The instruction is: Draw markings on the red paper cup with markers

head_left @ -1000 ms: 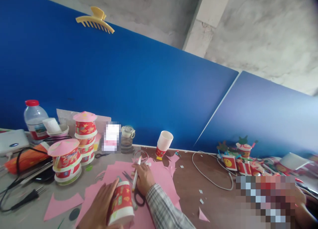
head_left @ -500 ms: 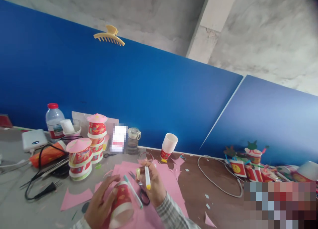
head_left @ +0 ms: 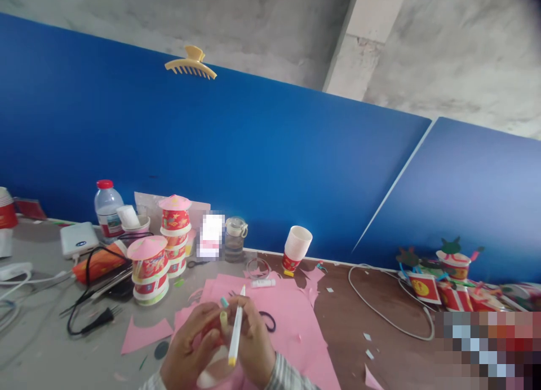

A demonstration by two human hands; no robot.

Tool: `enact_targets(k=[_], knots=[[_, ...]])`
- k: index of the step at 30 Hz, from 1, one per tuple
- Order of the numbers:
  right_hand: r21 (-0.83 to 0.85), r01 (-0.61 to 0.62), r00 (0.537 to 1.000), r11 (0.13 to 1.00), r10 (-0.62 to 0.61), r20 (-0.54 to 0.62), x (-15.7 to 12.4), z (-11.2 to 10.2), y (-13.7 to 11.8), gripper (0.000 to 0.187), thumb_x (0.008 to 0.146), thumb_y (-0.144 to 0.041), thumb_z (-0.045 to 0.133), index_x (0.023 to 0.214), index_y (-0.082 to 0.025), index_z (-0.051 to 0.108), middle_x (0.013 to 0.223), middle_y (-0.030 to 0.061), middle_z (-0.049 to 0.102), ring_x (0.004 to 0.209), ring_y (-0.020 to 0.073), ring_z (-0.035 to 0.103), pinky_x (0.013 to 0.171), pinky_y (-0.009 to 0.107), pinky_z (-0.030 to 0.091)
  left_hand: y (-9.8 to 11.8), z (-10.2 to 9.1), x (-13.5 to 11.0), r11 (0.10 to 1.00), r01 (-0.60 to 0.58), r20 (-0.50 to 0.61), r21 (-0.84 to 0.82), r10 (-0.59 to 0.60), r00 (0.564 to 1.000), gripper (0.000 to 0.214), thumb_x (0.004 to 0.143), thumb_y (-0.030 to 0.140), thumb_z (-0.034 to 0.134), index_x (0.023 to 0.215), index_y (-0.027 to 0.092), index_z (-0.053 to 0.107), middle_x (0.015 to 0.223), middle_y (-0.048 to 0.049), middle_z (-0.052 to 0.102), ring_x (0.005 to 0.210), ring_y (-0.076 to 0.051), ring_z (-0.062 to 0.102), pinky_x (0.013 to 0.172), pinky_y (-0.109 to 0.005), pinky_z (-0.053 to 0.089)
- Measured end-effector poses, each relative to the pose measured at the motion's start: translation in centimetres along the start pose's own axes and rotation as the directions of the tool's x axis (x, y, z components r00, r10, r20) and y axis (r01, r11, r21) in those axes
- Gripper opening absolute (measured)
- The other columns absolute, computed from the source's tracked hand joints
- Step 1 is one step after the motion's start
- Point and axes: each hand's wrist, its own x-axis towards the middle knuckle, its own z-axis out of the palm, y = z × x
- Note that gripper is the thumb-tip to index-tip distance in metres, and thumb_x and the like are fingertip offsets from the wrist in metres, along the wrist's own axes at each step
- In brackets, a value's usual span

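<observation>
A red-patterned paper cup with a white rim (head_left: 208,375) lies tilted under my hands, its open end toward me. My left hand (head_left: 190,345) is curled round the cup's side, its fingertips close to a small pale yellow, tube-like piece (head_left: 224,320). My right hand (head_left: 258,345) is closed on a white marker with a yellow end (head_left: 235,333), which slants upward across the fingers. Behind the fingers, the teal end of another marker (head_left: 224,302) peeks out. Dark scissors handles (head_left: 269,321) show beside my right hand, on pink paper (head_left: 296,336).
A glue stick (head_left: 262,283) rests on the paper, and stacked paper cups (head_left: 299,243) stand behind it. Pink-topped cup towers (head_left: 149,266), a black plug (head_left: 99,319) and a power bank (head_left: 79,239) are at left. Paper-cup crafts (head_left: 456,291) and a white cable (head_left: 380,322) lie at right.
My right hand has moved down and left, meeting my left hand over the cup. The marker now points upward. The glue stick has come into view. The view has shifted slightly.
</observation>
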Motion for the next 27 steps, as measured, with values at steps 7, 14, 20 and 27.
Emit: enact_targets(k=[7,14,20,27], knots=[[-0.103,0.028,0.996,0.994,-0.019,0.086,-0.5,-0.4,-0.4,0.029,0.067,-0.015,0.065,0.091,-0.031,0.060,0.083,0.0002,0.065,0.077,0.0227,0.063,0.071,0.030,0.050,-0.1,0.5,-0.2,0.979,0.147,-0.022,-0.144,-0.152,0.988,0.033,0.063,0.056,0.058,0.079,0.027,0.062,0.088,-0.0026,0.063,0.086,-0.023,0.058,0.066,-0.029,0.054],[0.081,0.017,0.999,0.997,-0.020,0.046,0.1,-1.9,-3.0,0.038,0.077,-0.047,0.046,0.103,-0.022,0.056,0.053,-0.0001,0.059,0.043,0.0177,0.053,0.047,0.028,0.045,-0.2,0.1,0.0,0.993,0.026,-0.132,0.114,-0.011,0.991,0.032,0.072,0.054,0.043,0.079,0.028,0.060,0.079,0.0002,0.064,0.080,-0.021,0.059,0.088,-0.041,0.041],[0.091,-0.039,0.999,0.995,0.037,0.023,0.0,-1.7,-3.1,0.032,0.071,-0.049,0.053,0.073,-0.020,0.065,0.039,-0.0070,0.042,0.034,0.0108,0.035,0.038,0.021,0.032,0.0,0.1,0.0,0.980,-0.076,-0.086,0.185,0.093,0.992,0.025,0.077,0.045,0.039,0.082,0.029,0.058,0.076,0.0022,0.063,0.075,-0.018,0.058,0.097,-0.045,0.029],[0.127,-0.068,0.997,0.990,0.064,0.041,0.0,-1.6,-2.6,0.026,0.071,-0.045,0.056,0.072,-0.019,0.063,0.038,-0.0077,0.042,0.033,0.0092,0.033,0.035,0.018,0.028,0.2,0.2,0.2,0.976,-0.079,-0.030,0.203,0.087,0.996,0.027,0.078,0.044,0.036,0.079,0.029,0.059,0.072,0.0027,0.061,0.071,-0.018,0.057,0.096,-0.047,0.027]])
